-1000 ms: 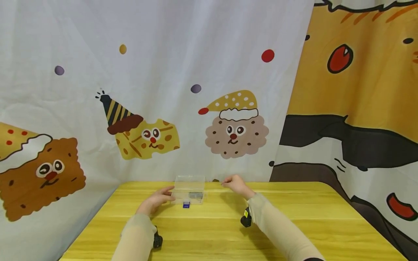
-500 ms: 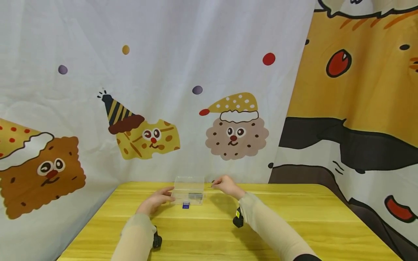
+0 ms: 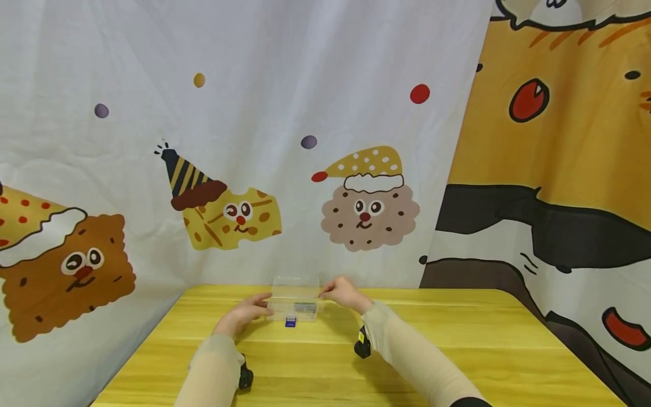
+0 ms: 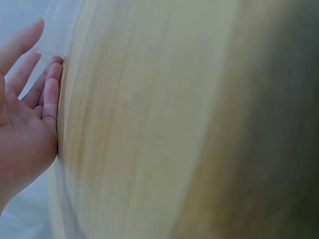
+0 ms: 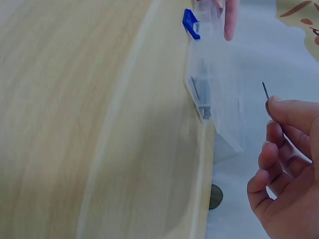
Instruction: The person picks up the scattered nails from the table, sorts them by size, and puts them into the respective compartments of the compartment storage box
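Observation:
A clear plastic box (image 3: 277, 314) with a blue latch (image 3: 290, 321) stands toward the table's far edge, its transparent lid (image 3: 295, 288) raised. Thin dark metal pieces (image 5: 202, 92) lie inside, at its right end. My left hand (image 3: 245, 312) is at the box's left end, fingers extended with the tips against it; the left wrist view shows the palm and relaxed fingers (image 4: 51, 94). Close to the box's right side, my right hand (image 3: 346, 293) pinches a thin, pointed dark nail (image 5: 265, 90) between thumb and forefinger, point upward in the right wrist view. Its other fingers curl loosely.
The wood-patterned table (image 3: 305, 367) extends toward me and to both sides. Right behind its far edge hangs a white curtain (image 3: 254, 68) with cartoon prints. A black wrist camera (image 3: 363, 343) hangs under the right sleeve, another (image 3: 245, 376) by the left.
My right hand has moved left with the nail, from well right of the box to beside its raised lid. The left hand has stayed at the box.

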A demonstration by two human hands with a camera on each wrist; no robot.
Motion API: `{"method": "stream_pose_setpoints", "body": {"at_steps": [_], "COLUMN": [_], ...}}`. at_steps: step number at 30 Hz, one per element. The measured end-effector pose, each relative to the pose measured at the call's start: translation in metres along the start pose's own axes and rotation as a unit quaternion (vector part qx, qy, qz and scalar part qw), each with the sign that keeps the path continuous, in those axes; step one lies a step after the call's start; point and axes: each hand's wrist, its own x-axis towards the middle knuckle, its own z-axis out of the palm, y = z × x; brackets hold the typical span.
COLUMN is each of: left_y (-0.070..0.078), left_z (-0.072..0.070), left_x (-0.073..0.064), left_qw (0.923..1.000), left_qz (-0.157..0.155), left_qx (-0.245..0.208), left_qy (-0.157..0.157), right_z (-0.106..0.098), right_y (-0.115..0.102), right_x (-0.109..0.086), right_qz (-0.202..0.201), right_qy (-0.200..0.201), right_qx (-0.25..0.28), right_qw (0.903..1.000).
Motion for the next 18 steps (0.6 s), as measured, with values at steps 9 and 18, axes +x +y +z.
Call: {"method": "stream_pose_setpoints", "body": {"at_steps": [9,18], "left_y": [-0.001,-0.001], "left_z": [-0.001,-0.002], "left_x": [0.0,0.0], "left_qw": [1.0,0.9999], "left_qz": [-0.006,-0.012], "left_qx": [0.0,-0.006], "left_qy": [-0.006,-0.008], "right_z": [0.013,0.02], "right_y": [-0.001,-0.003], "right_x": [0.002,0.002], "right_qz": [-0.022,-0.003], "right_qy": [-0.013,-0.046], "right_qx": [0.011,0.005], "right_qw": [0.9996,0.9989]}}
